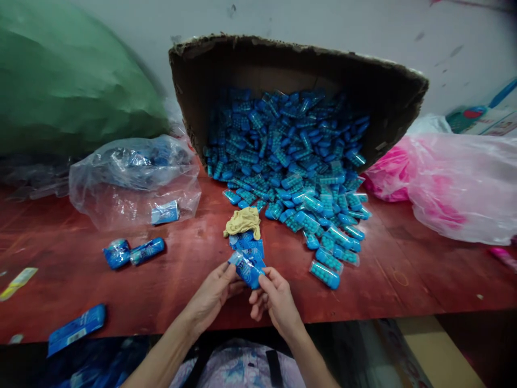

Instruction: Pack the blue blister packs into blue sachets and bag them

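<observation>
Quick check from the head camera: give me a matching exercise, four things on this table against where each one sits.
Things:
1. cardboard box
2. yellow cloth
3. pink bag
4. blue packet

Places:
A. far right of the red table
B. between left hand and right hand
C. tipped on its side against the wall, spilling blue containers
D. on a small packet stack, just beyond the hands

Pairs: 1-C, 2-D, 3-A, 4-B

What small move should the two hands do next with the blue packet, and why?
Probably lay the blue packet onto the small stack of packets just beyond it: left hand and right hand both pinch it directly before that stack.
</observation>
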A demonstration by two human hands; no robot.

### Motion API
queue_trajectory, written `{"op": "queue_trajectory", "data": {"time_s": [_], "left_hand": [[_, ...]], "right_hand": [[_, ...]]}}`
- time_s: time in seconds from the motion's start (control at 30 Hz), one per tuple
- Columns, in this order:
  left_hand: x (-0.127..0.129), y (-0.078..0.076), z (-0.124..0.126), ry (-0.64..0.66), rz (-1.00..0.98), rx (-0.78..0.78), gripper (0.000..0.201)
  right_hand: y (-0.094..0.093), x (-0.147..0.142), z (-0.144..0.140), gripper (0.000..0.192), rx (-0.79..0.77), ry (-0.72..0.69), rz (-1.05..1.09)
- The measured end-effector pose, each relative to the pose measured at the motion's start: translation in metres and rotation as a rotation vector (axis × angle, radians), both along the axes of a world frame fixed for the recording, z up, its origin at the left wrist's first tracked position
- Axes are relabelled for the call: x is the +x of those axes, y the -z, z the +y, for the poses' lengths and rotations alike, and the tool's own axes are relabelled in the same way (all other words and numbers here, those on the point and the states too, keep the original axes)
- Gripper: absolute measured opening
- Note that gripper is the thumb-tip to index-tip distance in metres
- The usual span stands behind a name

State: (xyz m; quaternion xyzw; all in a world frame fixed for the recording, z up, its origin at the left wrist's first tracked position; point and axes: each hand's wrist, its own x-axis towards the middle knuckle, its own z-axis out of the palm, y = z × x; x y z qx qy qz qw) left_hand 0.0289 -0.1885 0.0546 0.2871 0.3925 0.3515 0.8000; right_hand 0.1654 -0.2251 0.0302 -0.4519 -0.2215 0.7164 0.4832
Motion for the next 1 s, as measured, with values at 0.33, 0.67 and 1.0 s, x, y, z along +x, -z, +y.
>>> {"op": "queue_trajectory", "data": {"time_s": [0.33, 0.67, 1.0], "left_hand": [[-0.004, 0.003, 0.008, -0.077, 0.261, 0.122, 0.032], [0.005, 0.001, 0.003, -0.104, 0.17, -0.004, 0.028], [-0.006, 0.0, 0.005, 0.08, 0.007, -0.084, 0.025]], "right_hand": [[-0.002, 0.0, -0.002, 0.041, 0.053, -0.059, -0.132], [0.0, 0.0, -0.01, 0.035, 0.277, -0.068, -0.439], [0.001, 0.0, -0.015, 0.033, 0.27, -0.137, -0.422]]}}
